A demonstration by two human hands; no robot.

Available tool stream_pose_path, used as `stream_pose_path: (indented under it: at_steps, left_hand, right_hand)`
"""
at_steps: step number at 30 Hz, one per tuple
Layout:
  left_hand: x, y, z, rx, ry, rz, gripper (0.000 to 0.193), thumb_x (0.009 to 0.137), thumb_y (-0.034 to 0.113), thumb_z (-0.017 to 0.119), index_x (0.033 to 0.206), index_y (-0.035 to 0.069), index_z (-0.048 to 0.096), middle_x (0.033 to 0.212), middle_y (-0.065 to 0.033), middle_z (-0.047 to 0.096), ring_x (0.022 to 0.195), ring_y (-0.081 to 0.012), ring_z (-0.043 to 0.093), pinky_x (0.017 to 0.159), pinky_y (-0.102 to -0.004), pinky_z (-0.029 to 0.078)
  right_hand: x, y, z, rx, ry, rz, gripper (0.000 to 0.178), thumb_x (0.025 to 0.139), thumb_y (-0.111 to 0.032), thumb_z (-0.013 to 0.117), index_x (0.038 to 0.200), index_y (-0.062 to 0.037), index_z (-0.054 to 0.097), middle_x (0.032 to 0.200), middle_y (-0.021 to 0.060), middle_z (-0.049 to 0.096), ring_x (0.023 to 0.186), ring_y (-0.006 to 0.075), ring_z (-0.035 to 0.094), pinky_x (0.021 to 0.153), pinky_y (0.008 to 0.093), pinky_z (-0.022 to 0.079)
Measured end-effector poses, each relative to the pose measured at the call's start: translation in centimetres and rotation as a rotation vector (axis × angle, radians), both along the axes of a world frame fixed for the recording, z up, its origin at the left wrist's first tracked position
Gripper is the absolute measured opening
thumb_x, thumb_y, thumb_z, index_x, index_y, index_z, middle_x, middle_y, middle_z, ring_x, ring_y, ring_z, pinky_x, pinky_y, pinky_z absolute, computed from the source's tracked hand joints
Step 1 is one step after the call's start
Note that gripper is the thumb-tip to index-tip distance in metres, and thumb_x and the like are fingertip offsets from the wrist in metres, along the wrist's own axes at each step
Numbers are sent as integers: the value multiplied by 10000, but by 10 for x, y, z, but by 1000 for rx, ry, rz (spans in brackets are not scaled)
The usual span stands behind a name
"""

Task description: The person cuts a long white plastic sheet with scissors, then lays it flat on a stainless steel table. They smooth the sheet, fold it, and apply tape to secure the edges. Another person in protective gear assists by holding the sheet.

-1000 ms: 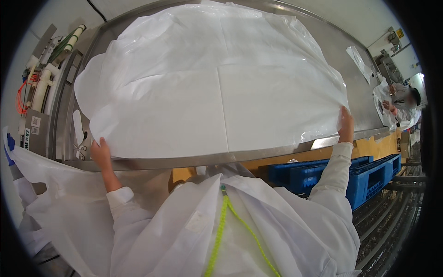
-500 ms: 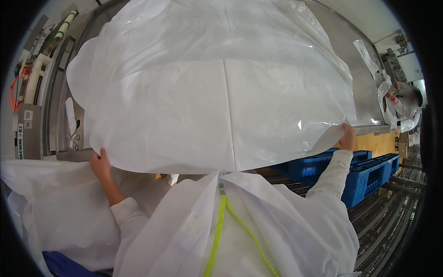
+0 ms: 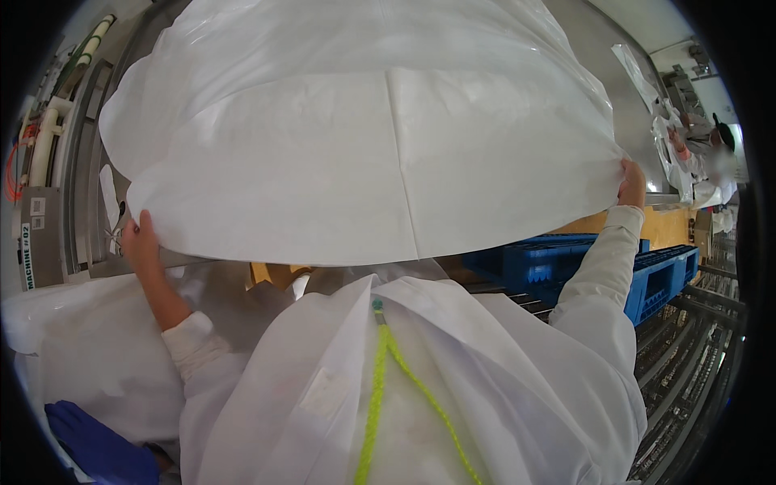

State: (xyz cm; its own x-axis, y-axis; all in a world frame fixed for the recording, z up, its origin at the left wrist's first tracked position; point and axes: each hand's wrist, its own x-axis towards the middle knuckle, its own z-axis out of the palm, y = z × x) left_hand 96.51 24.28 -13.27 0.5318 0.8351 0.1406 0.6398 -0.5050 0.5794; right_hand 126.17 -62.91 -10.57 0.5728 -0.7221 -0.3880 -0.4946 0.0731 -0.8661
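A large white plastic sheet with a crease down its middle spreads over the metal table in front of me. My left hand pinches its near left corner, thumb up. At the opposite near corner, my right hand has its fingers closed on the sheet's edge. Between the two hands the near edge hangs in a shallow curve before my white coat. Beside my left hand lie scissors, partly hidden, and a narrow white strip.
Blue pallets stand low at the right, near metal racking. White plastic drapes at my left, with a dark blue glove-like shape below. Another person works with white plastic at the far right. The metal table shows beyond the sheet.
Both hands have moved forward and farther apart, carrying the sheet's near edge away from my body and drawing it tauter. The blue shape at lower left shows more.
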Motion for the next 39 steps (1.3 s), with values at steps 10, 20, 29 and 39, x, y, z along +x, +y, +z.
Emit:
stream_pose_path:
  at_steps: [10,20,29,39]
  left_hand:
    - [-61,-14,-22,-205,121,12,381,848,337,614,773,-33,558,629,-91,535,535,-185,504,525,-338,419]
    - [-65,-64,-16,392,219,62,478,745,140,686,1159,2,490,1124,-203,542,1063,-353,513,935,-410,389]
    - [55,-177,28,252,405,-643,609,826,349,620,1337,84,421,1443,-200,268,1368,-363,176,1070,-564,180]
    - [82,-137,-23,6,729,-624,838,818,603,501,1475,241,126,1540,-123,-23,1406,-368,-15,997,-710,75]
  right_hand:
    - [-39,-69,-48,-281,-261,84,234,758,-58,539,973,7,605,900,87,590,773,177,539,675,296,453]
    - [-21,-143,-116,-304,-204,208,90,742,-51,550,782,-16,623,707,39,574,612,159,537,539,313,432]
    - [15,72,-27,-1279,378,211,419,782,-138,579,1178,-3,561,1163,195,589,1051,377,568,904,414,455]
    - [-15,173,-85,-1047,168,1140,658,880,-471,520,1429,-198,280,1512,132,168,1384,383,130,1057,597,184]
